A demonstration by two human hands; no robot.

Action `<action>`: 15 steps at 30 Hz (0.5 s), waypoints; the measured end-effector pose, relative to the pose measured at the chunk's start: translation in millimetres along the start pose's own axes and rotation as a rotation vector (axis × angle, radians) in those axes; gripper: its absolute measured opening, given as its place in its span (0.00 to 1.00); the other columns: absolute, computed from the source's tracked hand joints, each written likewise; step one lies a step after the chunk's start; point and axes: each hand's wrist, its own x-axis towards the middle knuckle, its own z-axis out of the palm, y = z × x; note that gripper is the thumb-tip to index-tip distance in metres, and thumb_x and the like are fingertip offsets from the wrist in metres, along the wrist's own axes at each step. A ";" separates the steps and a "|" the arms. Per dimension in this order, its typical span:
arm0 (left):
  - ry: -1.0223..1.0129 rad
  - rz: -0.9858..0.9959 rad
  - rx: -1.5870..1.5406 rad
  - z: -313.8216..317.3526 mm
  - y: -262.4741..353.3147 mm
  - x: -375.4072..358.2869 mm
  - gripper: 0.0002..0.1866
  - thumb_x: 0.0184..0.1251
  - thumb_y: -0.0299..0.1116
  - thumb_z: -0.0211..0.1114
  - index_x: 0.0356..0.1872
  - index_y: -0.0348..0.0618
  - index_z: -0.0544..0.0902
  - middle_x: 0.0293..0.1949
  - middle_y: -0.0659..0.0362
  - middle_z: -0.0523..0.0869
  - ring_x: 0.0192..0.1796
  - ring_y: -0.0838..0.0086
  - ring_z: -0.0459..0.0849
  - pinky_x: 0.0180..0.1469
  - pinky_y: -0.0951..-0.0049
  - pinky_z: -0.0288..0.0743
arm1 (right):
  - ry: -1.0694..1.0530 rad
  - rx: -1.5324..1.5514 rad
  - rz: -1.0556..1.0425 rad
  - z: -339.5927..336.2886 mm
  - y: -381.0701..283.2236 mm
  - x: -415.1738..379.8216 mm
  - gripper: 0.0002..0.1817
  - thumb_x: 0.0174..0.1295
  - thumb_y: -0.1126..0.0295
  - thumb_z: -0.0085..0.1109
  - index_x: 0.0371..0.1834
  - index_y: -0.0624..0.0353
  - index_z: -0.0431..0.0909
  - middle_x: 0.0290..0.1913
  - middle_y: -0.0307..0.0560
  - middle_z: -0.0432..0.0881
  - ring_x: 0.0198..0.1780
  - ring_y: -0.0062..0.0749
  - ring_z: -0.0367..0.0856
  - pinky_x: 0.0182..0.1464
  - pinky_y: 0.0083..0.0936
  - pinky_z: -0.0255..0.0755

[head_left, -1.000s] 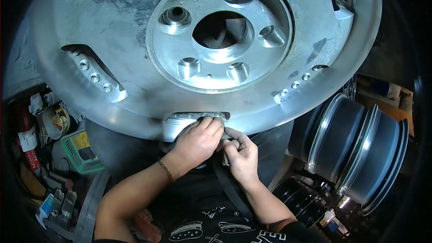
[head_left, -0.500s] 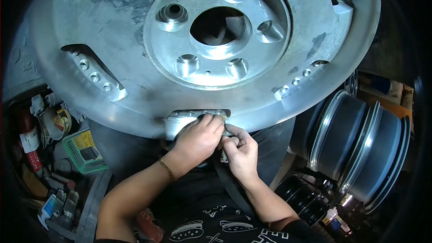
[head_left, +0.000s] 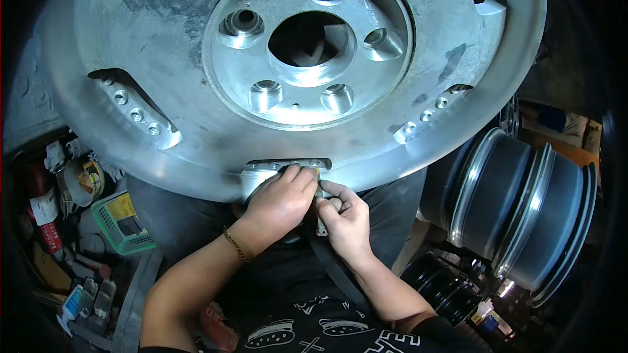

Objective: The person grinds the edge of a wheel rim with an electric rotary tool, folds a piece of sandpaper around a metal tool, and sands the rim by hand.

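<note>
Down at the near rim of the big alloy wheel [head_left: 163, 39], both hands are crowded onto one small notch [head_left: 288, 165] cut into the edge, the one with a row of small holes. The left hand [head_left: 278, 199] is curled over the notch, knuckles up, fingers closed tight against the metal, so what it pinches is hidden under them. The right hand [head_left: 345, 219] sits just beside it, touching, thumb and forefinger nipped on a slim pale tool [head_left: 321, 222] that pokes down between the two hands; its tip is out of sight. A dark strap [head_left: 333, 268] runs from under the hands toward the person's lap. Off to the left lies a clutter of tubes and a green basket [head_left: 121, 222]; to the right, stacked bare rims [head_left: 523, 209] stand well apart from the work. To do this well, I'd judge the left hand should keep bracing firm against the rim while the right works the tool squarely into the hole, short controlled motions, no levering against the soft alloy lip, and the wheel steady on the lap throughout.
</note>
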 end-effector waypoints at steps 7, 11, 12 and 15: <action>0.002 -0.041 0.052 -0.9 2.7 1.0 0.19 0.56 0.27 0.60 0.50 0.30 0.80 0.45 0.54 0.79 0.49 0.61 0.78 0.50 0.66 0.79 | -0.018 -0.074 -0.005 -1.4 -0.1 1.1 0.23 0.65 0.77 0.60 0.61 0.80 0.71 0.19 0.33 0.74 0.21 0.10 0.67 0.23 0.16 0.63; 0.044 0.043 0.044 8.4 -1.8 6.7 0.14 0.55 0.28 0.61 0.43 0.34 0.81 0.42 0.56 0.79 0.48 0.65 0.78 0.48 0.69 0.80 | -0.009 -0.079 -0.018 -6.0 2.1 2.8 0.25 0.65 0.76 0.60 0.63 0.79 0.70 0.19 0.33 0.75 0.20 0.11 0.68 0.23 0.16 0.63; 0.052 0.066 -0.007 9.6 -1.8 6.8 0.18 0.55 0.27 0.60 0.47 0.31 0.81 0.43 0.54 0.79 0.46 0.62 0.78 0.49 0.67 0.78 | -0.013 -0.088 -0.019 -9.4 1.7 3.3 0.25 0.65 0.76 0.60 0.63 0.79 0.70 0.19 0.33 0.75 0.21 0.11 0.68 0.23 0.16 0.63; 0.042 0.046 0.013 7.2 -1.7 4.4 0.17 0.56 0.27 0.60 0.48 0.32 0.81 0.43 0.55 0.80 0.47 0.62 0.78 0.49 0.67 0.79 | -0.018 -0.054 -0.005 -3.5 -2.8 4.1 0.24 0.66 0.77 0.59 0.63 0.79 0.70 0.20 0.33 0.75 0.21 0.11 0.67 0.23 0.15 0.62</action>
